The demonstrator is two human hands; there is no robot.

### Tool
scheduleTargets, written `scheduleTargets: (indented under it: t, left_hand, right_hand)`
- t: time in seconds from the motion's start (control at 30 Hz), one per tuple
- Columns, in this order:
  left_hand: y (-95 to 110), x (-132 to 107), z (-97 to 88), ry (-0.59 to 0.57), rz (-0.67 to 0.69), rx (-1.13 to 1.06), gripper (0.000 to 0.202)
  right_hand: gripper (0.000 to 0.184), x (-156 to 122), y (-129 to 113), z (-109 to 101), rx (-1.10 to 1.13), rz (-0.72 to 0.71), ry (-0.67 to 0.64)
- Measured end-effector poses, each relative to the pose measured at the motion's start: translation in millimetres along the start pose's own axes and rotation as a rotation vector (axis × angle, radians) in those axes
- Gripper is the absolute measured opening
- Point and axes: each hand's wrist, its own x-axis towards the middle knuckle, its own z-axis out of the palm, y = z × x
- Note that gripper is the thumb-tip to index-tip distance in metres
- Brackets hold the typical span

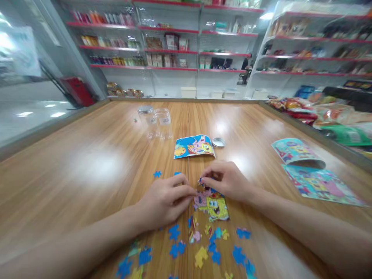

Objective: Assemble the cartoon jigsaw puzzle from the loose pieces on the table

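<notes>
Loose pieces (124, 267): scattered over the near tabletop (58, 201); more than a dozen are counted, but no exact number can be given, since some are overlapped or cut off by the bottom edge.
Joined section (218, 209): one, set between the hands and slightly nearer; a yellow face is shown on it.
Right hand (225, 178): narrowed to a pinch; one small piece (200, 181) appears to be held at the fingertips, above the section's far edge.
Left hand (170, 197): fingers drawn together at the section's left edge; whether anything is gripped cannot be told.
Splitting risk: joints could be buckled or parted by uneven pressing, or by a piece being forced into a wrong slot.
Straying risk: pieces just beside the left wrist (136, 215) could be swept away if it is dragged.
Picture sheets (194, 147): three; one is placed beyond the hands, two at the right.
Jars (164, 126): two, one capped.
Detached lid (218, 142): one, laid just beside the nearest sheet.
</notes>
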Motion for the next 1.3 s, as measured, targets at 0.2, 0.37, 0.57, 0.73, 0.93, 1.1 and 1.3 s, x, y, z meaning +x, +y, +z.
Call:
scheduleTargets:
  t: [0.2, 0.37, 0.57, 0.73, 0.93, 1.1, 1.3]
  left_hand:
    - [0.4, -2.4, -1.9, -0.054, 0.012, 0.061, 0.024]
    - [1.7, -1.9, -3.6, -0.056, 0.010, 0.070, 0.024]
    - [0.9, -1.1, -3.0, -0.063, 0.012, 0.069, 0.022]
    - [1.7, -0.8, -3.6, -0.058, 0.019, 0.077, 0.023]
    - [2.3, -0.9, -3.6, -0.056, 0.018, 0.082, 0.022]
    - [2.0, -1.8, -3.1, -0.057, 0.020, 0.081, 0.021]
    - [2.6, -1.0, -4.1, -0.052, 0.025, 0.086, 0.022]
  right_hand:
    - [0.007, 2.4, -2.8, -0.7, -0.041, -0.002, 0.002]
    - [0.004, -0.9, -6.6, -1.3, -0.066, -0.047, -0.001]
    - [0.020, 0.0, -6.3, -0.2, -0.078, -0.179, -0.024]
    - [0.011, -1.0, -7.4, 1.0, -0.099, -0.140, -0.024]
    - [0.023, -2.6, -7.4, 2.4, -0.055, -0.115, 0.015]
    - [0.016, -1.2, -6.6, 1.7, -0.099, -0.212, -0.031]
    - [0.014, -1.9, -3.4, -2.1, -0.149, -0.230, -0.088]
